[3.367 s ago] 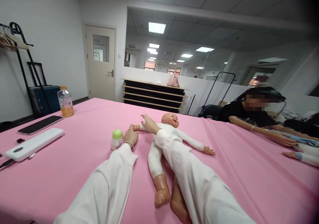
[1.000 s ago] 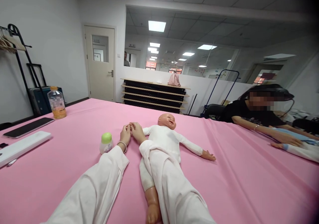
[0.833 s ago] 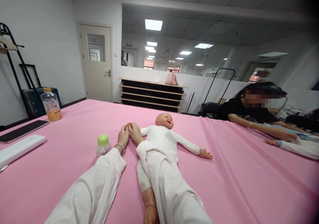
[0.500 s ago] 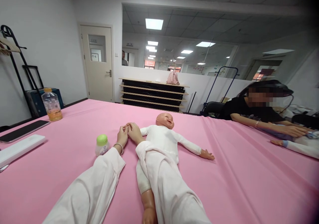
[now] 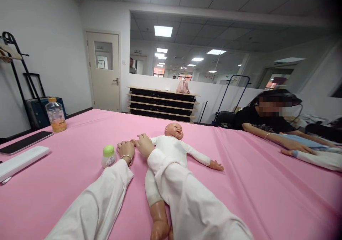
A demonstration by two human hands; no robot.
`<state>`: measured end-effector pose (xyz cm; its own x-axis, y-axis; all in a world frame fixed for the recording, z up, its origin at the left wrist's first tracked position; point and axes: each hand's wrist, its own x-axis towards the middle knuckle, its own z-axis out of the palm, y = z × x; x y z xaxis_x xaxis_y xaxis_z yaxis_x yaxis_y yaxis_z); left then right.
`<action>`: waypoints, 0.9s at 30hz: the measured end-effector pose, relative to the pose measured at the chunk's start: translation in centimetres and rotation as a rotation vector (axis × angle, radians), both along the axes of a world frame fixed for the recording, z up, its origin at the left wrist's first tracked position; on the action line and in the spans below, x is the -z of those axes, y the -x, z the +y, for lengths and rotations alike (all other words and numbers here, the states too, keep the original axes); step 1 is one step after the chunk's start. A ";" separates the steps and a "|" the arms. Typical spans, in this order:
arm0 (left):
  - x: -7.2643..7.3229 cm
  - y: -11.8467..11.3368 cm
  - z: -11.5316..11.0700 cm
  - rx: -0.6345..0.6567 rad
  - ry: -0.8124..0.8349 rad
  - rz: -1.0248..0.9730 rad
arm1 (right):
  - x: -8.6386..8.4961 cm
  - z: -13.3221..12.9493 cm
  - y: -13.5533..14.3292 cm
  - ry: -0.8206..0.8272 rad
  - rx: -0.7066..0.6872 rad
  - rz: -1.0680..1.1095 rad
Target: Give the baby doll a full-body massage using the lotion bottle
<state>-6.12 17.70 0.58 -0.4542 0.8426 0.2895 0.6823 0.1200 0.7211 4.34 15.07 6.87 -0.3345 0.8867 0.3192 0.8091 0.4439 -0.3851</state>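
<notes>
A baby doll (image 5: pixel 172 149) in a white top lies on its back, head away from me, one arm stretched out to the right. My right hand (image 5: pixel 144 144) is closed around its other arm near the wrist; a bit of the doll's hand pokes out past my fingers. Just left of it, my left hand (image 5: pixel 126 149) has its fingers apart and bent downward, close to the doll's hand. Whether they touch I cannot tell. Beside my left wrist stands a small bottle (image 5: pixel 109 157) with a green cap. My right sleeve covers part of the doll's body and legs.
A pink cloth (image 5: pixel 88 140) covers the table. To the left are a drink bottle (image 5: pixel 56 115), a phone (image 5: pixel 26 142) and a long white case (image 5: pixel 24 162). On the right, a person (image 5: pixel 267 120) handles another doll (image 5: pixel 317 160).
My left hand has come away from my right fingers, moving slightly left and down, its fingers loosening apart. My right hand stays at the doll's arm. The view has tilted and shifted slightly.
</notes>
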 end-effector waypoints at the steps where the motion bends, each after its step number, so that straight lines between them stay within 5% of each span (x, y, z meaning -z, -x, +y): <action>1: -0.1 -0.3 -0.5 -0.013 0.003 0.019 | -0.9 -1.8 -0.9 0.029 -0.083 -0.012; 5: 0.0 -1.9 -4.3 0.076 -0.111 0.171 | -3.5 -10.8 -5.8 0.069 -0.432 -0.041; 8: 0.4 -2.4 -9.6 0.391 -0.240 0.162 | -3.5 -17.5 -8.8 0.100 -0.604 -0.035; 11: 0.1 -2.0 -15.5 0.678 -0.319 0.032 | -2.2 -21.4 -9.9 0.162 -0.720 -0.043; 16: -1.8 -2.2 -20.9 0.881 -0.366 -0.097 | 0.5 -20.9 -7.9 -0.005 -0.818 -0.285; 22: -2.0 -2.1 -20.1 0.936 -0.475 -0.099 | 2.0 -17.6 -6.2 -0.186 -0.715 -0.311; 27: -1.5 -1.4 -20.9 0.945 -0.523 -0.070 | 1.5 -18.1 -6.6 -0.075 -0.574 -0.039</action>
